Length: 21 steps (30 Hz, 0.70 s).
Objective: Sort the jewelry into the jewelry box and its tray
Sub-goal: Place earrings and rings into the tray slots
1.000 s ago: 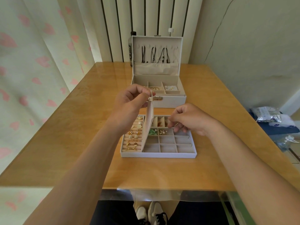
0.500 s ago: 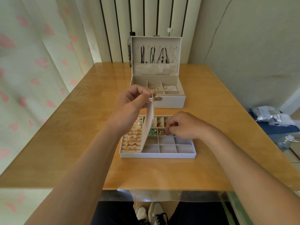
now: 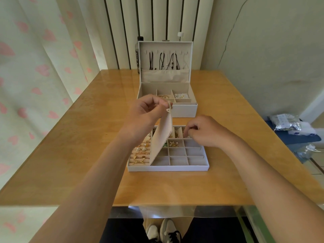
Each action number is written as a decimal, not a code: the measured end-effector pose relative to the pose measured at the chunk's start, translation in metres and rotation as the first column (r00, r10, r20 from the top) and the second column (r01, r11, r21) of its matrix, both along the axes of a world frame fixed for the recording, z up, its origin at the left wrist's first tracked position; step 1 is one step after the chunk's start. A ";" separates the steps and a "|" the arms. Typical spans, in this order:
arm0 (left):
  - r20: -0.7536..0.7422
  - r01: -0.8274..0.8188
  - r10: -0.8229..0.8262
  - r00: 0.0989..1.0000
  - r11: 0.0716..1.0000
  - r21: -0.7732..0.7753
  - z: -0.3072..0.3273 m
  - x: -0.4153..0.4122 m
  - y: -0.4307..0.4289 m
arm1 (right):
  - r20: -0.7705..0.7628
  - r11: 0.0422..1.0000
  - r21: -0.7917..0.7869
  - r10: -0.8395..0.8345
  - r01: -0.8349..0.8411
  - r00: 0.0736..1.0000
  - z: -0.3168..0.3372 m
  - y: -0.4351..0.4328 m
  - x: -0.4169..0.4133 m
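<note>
At centre frame, left hand [image 3: 147, 111] pinches the raised flap [image 3: 162, 137] of the tray [image 3: 168, 168]. Right hand [image 3: 205, 131] curls down into it; grip unclear.

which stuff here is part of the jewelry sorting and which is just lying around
Job: jewelry box, tray, rings in it, beige fabric piece pinched by left hand, right hand at tray.
Lying about: dark bottle behind box, foil packet.
</note>
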<state>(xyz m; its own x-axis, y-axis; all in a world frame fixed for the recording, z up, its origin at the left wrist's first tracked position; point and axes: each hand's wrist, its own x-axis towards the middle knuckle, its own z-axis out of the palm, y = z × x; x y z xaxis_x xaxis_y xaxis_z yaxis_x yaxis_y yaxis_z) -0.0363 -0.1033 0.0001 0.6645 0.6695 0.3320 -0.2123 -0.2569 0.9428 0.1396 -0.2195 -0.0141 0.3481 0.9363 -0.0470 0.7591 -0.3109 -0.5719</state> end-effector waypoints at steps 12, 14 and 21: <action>-0.507 0.282 -0.026 0.862 0.855 0.436 -0.035 0.062 -0.040 | -0.415 0.897 0.186 -0.298 0.401 0.860 -0.016 -0.032 0.023; -0.561 0.339 0.013 0.828 0.785 0.519 -0.041 0.065 -0.045 | -0.404 0.901 0.178 -0.298 0.394 0.865 -0.023 -0.035 0.023; -0.588 0.423 0.112 0.801 0.589 0.689 -0.056 0.065 -0.054 | -0.383 0.923 0.150 -0.276 0.354 0.882 -0.046 -0.039 0.019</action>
